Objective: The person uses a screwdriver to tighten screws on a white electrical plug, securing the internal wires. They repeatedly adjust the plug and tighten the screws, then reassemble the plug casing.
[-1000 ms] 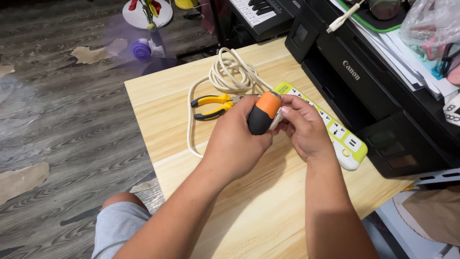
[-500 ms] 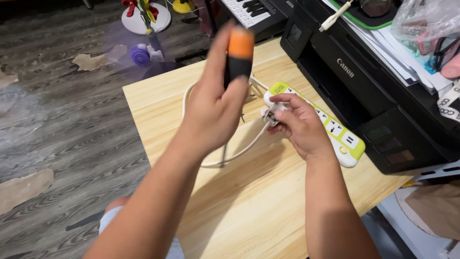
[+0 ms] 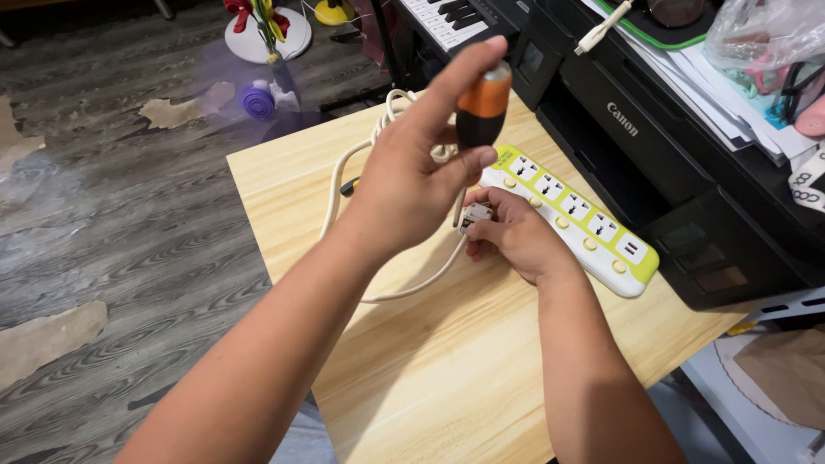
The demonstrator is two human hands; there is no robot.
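My left hand (image 3: 412,176) grips a screwdriver with an orange and black handle (image 3: 481,107), held upright with its shaft pointing down at a small white plug (image 3: 475,215). My right hand (image 3: 516,236) pinches that plug against the light wooden table (image 3: 430,361). A cream cable (image 3: 344,180) runs from the plug in loops toward the table's far edge. A white and lime green power strip (image 3: 584,219) lies just right of my right hand.
A black printer (image 3: 687,172) stands along the table's right side with papers and a plastic bag on top. A keyboard (image 3: 447,17) sits behind the table. A dark tool tip (image 3: 348,185) peeks out by my left wrist. Grey wood floor lies to the left.
My left hand lifted the screwdriver from over the plug, swung it high, then brought it upright with the tip down at the plug. My right hand stayed on the plug.
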